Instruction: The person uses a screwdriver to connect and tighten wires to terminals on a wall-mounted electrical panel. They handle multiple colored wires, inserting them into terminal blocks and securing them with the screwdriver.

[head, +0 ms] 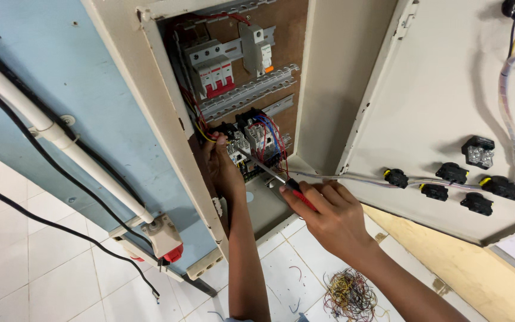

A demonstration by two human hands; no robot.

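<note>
White floor tiles point(43, 262) lie below a blue wall point(61, 77) carrying an open cream electrical cabinet point(162, 137), its door point(448, 107) swung wide and a tangle of wire scraps point(348, 293) on the floor under the right wrist. Wiring hides the screwdriver's tip, and the left fingertips are partly lost among the components. Reaching up, the left hand point(220, 161) pinches the small relay block point(251, 143), while the right hand point(329, 211) closes its fingers around the red-handled screwdriver point(281, 180), whose shaft runs from the fingers to that block.

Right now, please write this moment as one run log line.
left hand: on black relay block | right hand: holds red-handled screwdriver | tip: at block
</note>
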